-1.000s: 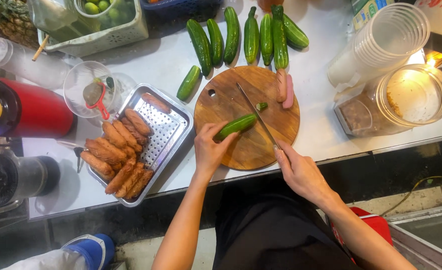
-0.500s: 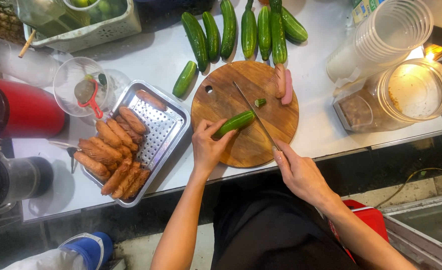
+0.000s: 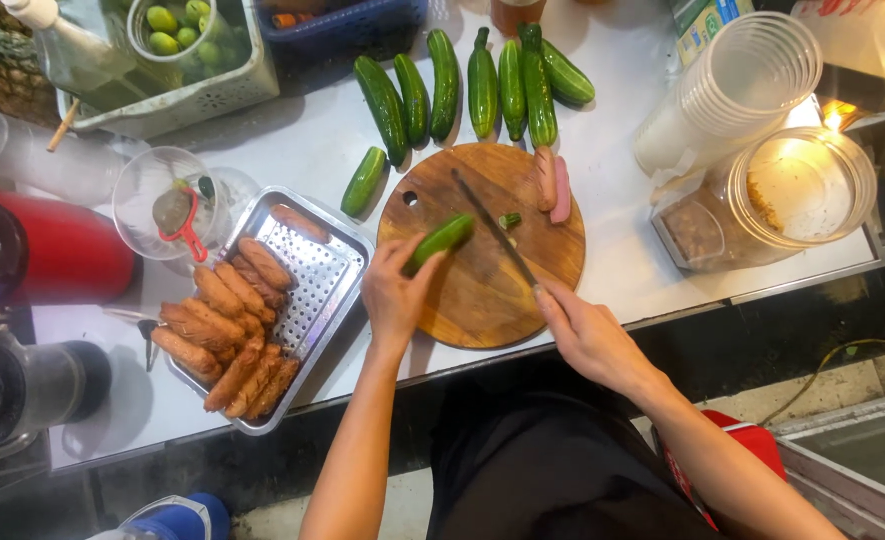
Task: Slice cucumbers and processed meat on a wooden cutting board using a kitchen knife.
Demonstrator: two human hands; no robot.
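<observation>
Now | left hand [image 3: 395, 295] pinching cucumber [image 3: 441, 241] | right hand [image 3: 585, 335] gripping knife [image 3: 495, 231]

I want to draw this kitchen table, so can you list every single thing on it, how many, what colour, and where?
cutting board: one, round, brown wood, centre of the table
cucumber on the board: one, green, held at its near end
cucumber tip: one small green piece, beside the blade
knife: one, dark blade, lying across the board
sausages on the board: two, pink, far right edge
whole cucumbers: about seven, green, behind the board
metal tray: one, silver, left of the board
fried rolls: about a dozen, orange-brown, in the tray
plastic cups: one stack, clear, far right
jar: one, clear, on its side, right
red container: one, far left
left hand: holds the cucumber
right hand: grips the knife handle
</observation>
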